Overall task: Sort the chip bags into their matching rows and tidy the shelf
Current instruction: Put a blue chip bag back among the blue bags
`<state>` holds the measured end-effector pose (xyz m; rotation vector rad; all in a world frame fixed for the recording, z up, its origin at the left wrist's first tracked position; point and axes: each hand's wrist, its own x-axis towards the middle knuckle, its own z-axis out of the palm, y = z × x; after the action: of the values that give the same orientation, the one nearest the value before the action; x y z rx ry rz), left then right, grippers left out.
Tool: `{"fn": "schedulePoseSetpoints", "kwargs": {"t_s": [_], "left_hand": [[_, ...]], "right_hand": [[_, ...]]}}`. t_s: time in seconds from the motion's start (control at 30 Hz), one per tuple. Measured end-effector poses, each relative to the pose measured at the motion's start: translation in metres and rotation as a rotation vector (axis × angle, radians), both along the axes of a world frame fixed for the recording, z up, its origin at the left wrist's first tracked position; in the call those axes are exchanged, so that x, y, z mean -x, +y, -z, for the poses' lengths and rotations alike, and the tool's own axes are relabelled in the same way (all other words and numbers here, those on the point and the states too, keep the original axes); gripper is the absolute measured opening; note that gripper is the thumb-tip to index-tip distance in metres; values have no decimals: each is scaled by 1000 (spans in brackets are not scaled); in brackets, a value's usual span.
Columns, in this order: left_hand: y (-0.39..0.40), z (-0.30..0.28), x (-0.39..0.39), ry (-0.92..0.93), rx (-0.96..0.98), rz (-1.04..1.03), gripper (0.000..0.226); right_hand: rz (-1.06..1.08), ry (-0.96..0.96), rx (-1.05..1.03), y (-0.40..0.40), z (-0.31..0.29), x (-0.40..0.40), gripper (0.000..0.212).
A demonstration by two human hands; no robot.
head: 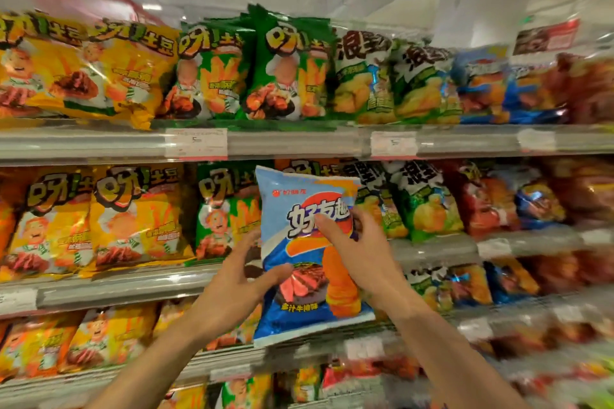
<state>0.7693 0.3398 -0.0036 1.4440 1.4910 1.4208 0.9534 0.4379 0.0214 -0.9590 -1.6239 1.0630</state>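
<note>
Supermarket shelves (299, 143) stocked with snack bags fill the background, with yellow bags (133, 216) at the left, green bags (285, 70) in the middle and red and blue bags at the right. One blue chip bag (299, 242) is held upright in front of the middle shelf, between both hands and clear of the rows behind it. The bag's lower left edge is gripped by the left hand (239, 279), whose thumb is laid across the front while its fingers are hidden behind the bag. The right edge is held by the right hand (362, 249); its thumb is pressed on the printed logo and the other fingers are curled round the back, out of sight. The rows at the far right and along the lowest shelves are badly blurred, so their labels cannot be read. Price tags (196, 143) on the shelf rails are also illegible.
</note>
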Motion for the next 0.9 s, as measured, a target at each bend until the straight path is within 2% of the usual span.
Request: {"fn": "schedulePoseSetpoints", "kwargs": {"t_s": [0.13,0.2,0.3,0.43,0.53,0.6,0.7,0.8,0.9], "left_hand": [[42,1,-85,2,-8,16,47],[68,4,-133,-17,-15,2,42],[110,13,-199,-25,18,-9,50],[157,18,-269,-68,46,-67,50],[184,19,-304,-78,43,-92,53],[197,17,-316,-90,40,-131,52],[208,12,-327,-87,35,-177,50],[214,9,-327,-80,44,-241,55],[213,7,-322,-56,44,-290,57]], "right_hand": [[14,-24,-12,42,-2,-82,47],[15,-39,-12,65,-2,-129,56],[44,-78,-18,106,2,-195,74],[-1,-126,-12,153,4,-264,53],[27,-182,-41,194,-3,-304,56],[179,-228,-114,230,-6,-322,68],[364,-454,-210,276,1,-332,85],[393,-576,-204,299,4,-327,96],[364,-657,-152,311,13,-313,120]]}}
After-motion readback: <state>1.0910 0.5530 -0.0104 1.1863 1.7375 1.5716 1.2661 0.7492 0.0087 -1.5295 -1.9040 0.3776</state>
